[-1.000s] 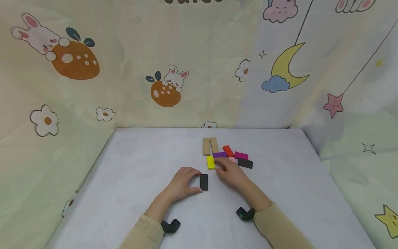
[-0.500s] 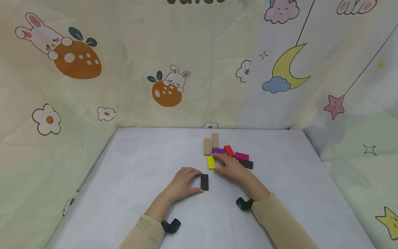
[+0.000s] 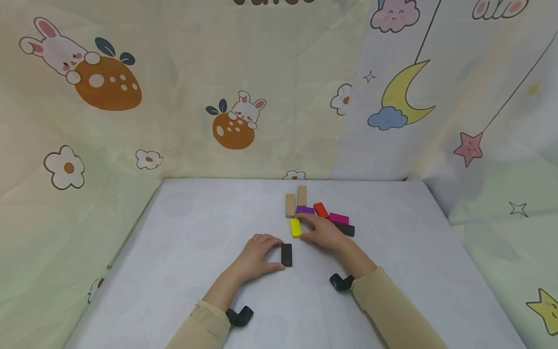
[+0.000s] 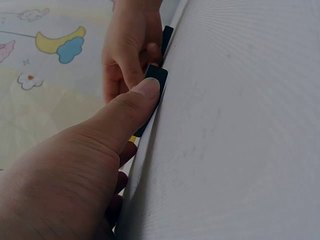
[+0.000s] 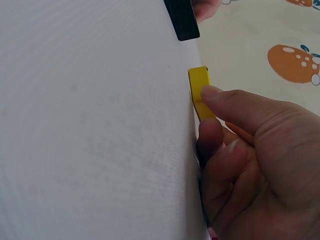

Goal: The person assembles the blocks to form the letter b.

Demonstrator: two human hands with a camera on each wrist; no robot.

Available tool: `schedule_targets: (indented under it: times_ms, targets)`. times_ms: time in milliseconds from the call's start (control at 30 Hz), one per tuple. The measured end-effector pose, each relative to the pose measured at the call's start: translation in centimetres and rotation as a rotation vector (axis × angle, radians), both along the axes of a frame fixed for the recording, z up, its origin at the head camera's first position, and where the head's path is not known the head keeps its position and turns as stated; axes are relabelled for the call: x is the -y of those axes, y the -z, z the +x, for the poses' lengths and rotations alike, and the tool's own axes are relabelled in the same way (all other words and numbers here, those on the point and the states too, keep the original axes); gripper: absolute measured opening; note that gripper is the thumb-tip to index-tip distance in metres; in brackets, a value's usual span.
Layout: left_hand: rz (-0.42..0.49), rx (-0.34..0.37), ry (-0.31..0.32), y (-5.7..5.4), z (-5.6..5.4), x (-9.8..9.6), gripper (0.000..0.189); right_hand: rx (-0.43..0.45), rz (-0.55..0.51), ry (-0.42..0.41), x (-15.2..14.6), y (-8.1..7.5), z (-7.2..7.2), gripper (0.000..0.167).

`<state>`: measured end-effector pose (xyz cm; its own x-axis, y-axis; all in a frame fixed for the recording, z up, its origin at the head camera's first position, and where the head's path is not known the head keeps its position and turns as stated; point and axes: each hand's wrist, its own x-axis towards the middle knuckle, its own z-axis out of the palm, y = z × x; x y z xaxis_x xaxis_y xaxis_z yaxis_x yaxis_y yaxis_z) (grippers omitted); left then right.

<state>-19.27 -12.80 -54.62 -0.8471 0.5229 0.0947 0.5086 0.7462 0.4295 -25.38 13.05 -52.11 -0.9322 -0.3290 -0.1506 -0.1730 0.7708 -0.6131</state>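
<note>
Lying on the white table, a black block [image 3: 286,255] sits between the thumb and fingers of my left hand [image 3: 257,257], which pinches it by its two ends. In the left wrist view the thumb presses on one end of this black block [image 4: 152,75]. My right hand [image 3: 324,235] reaches to a yellow block [image 3: 296,228] and pinches it between thumb and forefinger. The right wrist view has the thumb against the yellow block [image 5: 199,82]. Just beyond the right fingertips is a purple block [image 3: 305,210].
Two plain wooden blocks, one of them [image 3: 290,206] left of the other [image 3: 302,196], lie at the back. Beside the right hand are a red block [image 3: 321,210], a magenta block [image 3: 338,218] and another black block [image 3: 345,229]. Printed cloth hangs behind the white table [image 3: 196,218].
The purple block and one wooden block have shifted away toward the back. My right hand has moved slightly forward and in to the yellow block. The left hand has stayed put.
</note>
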Motion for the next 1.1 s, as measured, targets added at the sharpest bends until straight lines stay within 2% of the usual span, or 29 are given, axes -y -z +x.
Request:
schedule_targets:
  times_ms: [267,467,800,1100]
  targets:
    - [0.009,-0.011,0.002,0.0,0.1,0.0,0.065,-0.021,-0.011,0.023,0.2,0.0,0.4,0.060]
    - [0.006,-0.018,0.003,0.1,0.1,0.1,0.065,0.007,-0.075,0.017,0.5,-0.1,0.6,0.058]
    - [-0.007,0.024,-0.016,0.0,0.0,-0.1,0.067,0.009,-0.173,0.017,1.5,0.2,1.2,0.054]
    - [0.011,0.028,-0.015,0.0,0.0,-0.1,0.071,0.000,-0.148,0.008,1.8,0.5,1.5,0.052]
